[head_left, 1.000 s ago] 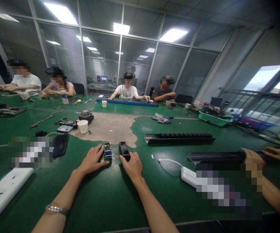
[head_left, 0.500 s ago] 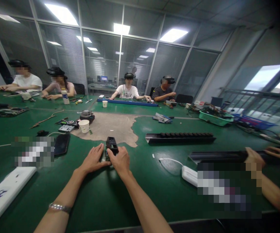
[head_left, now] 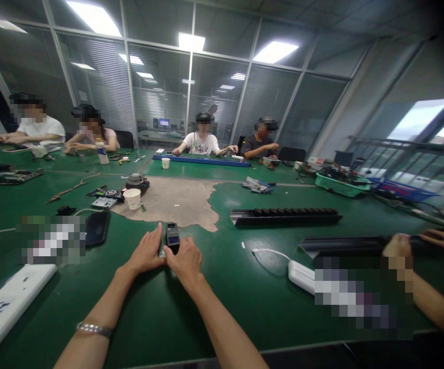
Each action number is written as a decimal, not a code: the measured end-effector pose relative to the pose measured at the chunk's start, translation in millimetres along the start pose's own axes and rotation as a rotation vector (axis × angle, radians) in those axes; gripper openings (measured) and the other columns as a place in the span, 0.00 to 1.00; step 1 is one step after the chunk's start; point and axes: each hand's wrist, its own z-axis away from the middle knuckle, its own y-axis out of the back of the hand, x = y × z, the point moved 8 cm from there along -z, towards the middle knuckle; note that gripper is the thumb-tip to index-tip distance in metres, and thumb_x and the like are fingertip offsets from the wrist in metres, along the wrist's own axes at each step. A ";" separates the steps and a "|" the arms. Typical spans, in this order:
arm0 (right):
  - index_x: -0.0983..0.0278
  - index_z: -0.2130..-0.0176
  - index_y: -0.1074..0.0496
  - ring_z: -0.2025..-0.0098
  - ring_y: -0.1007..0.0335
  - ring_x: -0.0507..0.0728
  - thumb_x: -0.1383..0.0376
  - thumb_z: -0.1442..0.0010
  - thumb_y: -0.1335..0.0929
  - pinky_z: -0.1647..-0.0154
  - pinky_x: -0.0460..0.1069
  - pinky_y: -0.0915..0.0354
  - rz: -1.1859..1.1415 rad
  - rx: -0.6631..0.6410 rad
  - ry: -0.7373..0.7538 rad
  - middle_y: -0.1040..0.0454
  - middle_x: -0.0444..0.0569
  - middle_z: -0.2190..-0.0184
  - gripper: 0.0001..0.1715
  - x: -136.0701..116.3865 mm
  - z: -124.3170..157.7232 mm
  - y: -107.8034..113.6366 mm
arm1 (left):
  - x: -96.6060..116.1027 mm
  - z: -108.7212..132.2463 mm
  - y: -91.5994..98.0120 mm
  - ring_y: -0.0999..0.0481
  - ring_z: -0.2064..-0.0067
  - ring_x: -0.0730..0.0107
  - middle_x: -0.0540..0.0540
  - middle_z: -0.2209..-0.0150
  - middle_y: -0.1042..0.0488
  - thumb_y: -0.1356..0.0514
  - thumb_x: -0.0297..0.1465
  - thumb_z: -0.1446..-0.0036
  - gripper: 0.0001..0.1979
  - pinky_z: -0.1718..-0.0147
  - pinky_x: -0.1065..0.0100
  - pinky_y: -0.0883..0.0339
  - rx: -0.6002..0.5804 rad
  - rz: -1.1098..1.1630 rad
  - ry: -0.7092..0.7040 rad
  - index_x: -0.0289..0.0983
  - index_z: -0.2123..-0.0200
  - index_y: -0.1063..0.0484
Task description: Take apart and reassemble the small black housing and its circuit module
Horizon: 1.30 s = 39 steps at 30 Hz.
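Observation:
A small black box-shaped device [head_left: 172, 237] with slots and a dark bluish recess on its face stands on the green table in front of me. My right hand [head_left: 186, 260] grips it from the right, thumb on the near side and fingers curled along the far side. On the other side, my left hand [head_left: 147, 251] lies with fingers stretched forward and its thumb pointing to the base of the device. A narrow gap separates the left fingers from the box. Whether the left thumb touches it is unclear. A pale sliver shows between the thumbs.
Beyond the hands lie a brown sheet [head_left: 179, 202], a paper cup [head_left: 132, 200] and a phone [head_left: 98, 228]. A black slotted strip [head_left: 285, 217] and a white power bank [head_left: 301, 277] sit at right. A co-worker's hand [head_left: 398, 249] rests on another black strip [head_left: 345, 247].
The black device has turned and tilted in my right hand, so its recessed face now shows more toward me. Both hands have shifted slightly left.

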 end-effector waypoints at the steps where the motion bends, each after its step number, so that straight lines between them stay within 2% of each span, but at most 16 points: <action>1: 0.66 0.51 0.22 0.50 0.21 0.65 0.49 0.35 0.28 0.51 0.55 0.30 0.001 -0.005 0.001 0.23 0.59 0.52 0.25 0.9 1.5 -1.5 | 0.1 -0.1 0.2 0.45 0.25 0.35 0.25 0.24 0.52 0.36 0.40 0.43 0.61 0.28 0.38 0.52 0.004 0.001 0.000 0.33 0.23 0.77; 7: 0.65 0.51 0.24 0.51 0.22 0.65 0.45 0.39 0.25 0.52 0.55 0.30 -0.029 0.032 0.011 0.24 0.57 0.52 0.30 6.2 2.8 -4.3 | 0.7 0.0 0.0 0.44 0.25 0.34 0.23 0.25 0.49 0.36 0.39 0.44 0.61 0.29 0.35 0.51 0.006 0.008 -0.002 0.32 0.23 0.77; 11: 0.65 0.55 0.22 0.53 0.21 0.63 0.47 0.38 0.26 0.53 0.53 0.30 -0.056 0.062 0.035 0.24 0.56 0.54 0.24 4.6 1.1 -6.7 | -1.4 0.4 -1.7 0.44 0.25 0.36 0.22 0.24 0.51 0.37 0.39 0.42 0.59 0.28 0.36 0.51 0.018 -0.012 -0.019 0.32 0.23 0.77; 14: 0.64 0.57 0.22 0.55 0.21 0.61 0.49 0.36 0.27 0.55 0.52 0.31 -0.110 0.101 0.043 0.24 0.54 0.56 0.20 1.3 -0.4 -2.2 | -3.5 0.6 -2.6 0.44 0.25 0.37 0.23 0.24 0.50 0.37 0.43 0.39 0.59 0.28 0.37 0.51 0.028 -0.010 -0.024 0.33 0.23 0.77; 18: 0.63 0.55 0.22 0.56 0.23 0.59 0.50 0.34 0.27 0.54 0.49 0.32 -0.196 0.196 0.092 0.24 0.51 0.57 0.19 -0.7 -3.3 19.1 | -4.0 -0.6 -1.5 0.44 0.25 0.35 0.22 0.25 0.48 0.36 0.53 0.40 0.61 0.28 0.37 0.50 0.017 -0.013 0.001 0.31 0.22 0.70; 23: 0.62 0.55 0.22 0.55 0.24 0.58 0.51 0.33 0.28 0.53 0.48 0.34 -0.179 0.233 0.076 0.24 0.50 0.57 0.17 26.9 -7.6 42.2 | 0.8 -2.5 1.4 0.46 0.24 0.37 0.25 0.25 0.47 0.39 0.60 0.39 0.56 0.28 0.39 0.52 -0.022 -0.028 0.021 0.33 0.23 0.57; 29: 0.62 0.55 0.21 0.56 0.23 0.58 0.50 0.31 0.30 0.55 0.48 0.34 -0.072 0.176 -0.035 0.24 0.52 0.55 0.19 70.4 -7.8 38.1 | 2.7 -2.2 4.1 0.46 0.24 0.37 0.28 0.24 0.47 0.41 0.61 0.38 0.53 0.27 0.39 0.52 -0.025 -0.017 0.017 0.35 0.23 0.54; 32: 0.62 0.54 0.21 0.56 0.23 0.58 0.49 0.31 0.30 0.56 0.48 0.35 -0.053 0.157 -0.061 0.24 0.52 0.56 0.20 76.8 -6.6 34.0 | 2.5 -1.9 3.7 0.47 0.24 0.37 0.28 0.24 0.48 0.41 0.61 0.37 0.53 0.27 0.39 0.52 -0.039 -0.016 0.021 0.35 0.23 0.53; 39: 0.62 0.53 0.21 0.56 0.23 0.58 0.49 0.30 0.31 0.57 0.49 0.35 -0.006 0.130 -0.060 0.25 0.51 0.56 0.20 74.0 -4.0 32.4 | 1.6 -2.3 3.4 0.46 0.24 0.36 0.29 0.24 0.47 0.41 0.61 0.38 0.53 0.27 0.39 0.52 -0.038 -0.011 0.040 0.35 0.23 0.52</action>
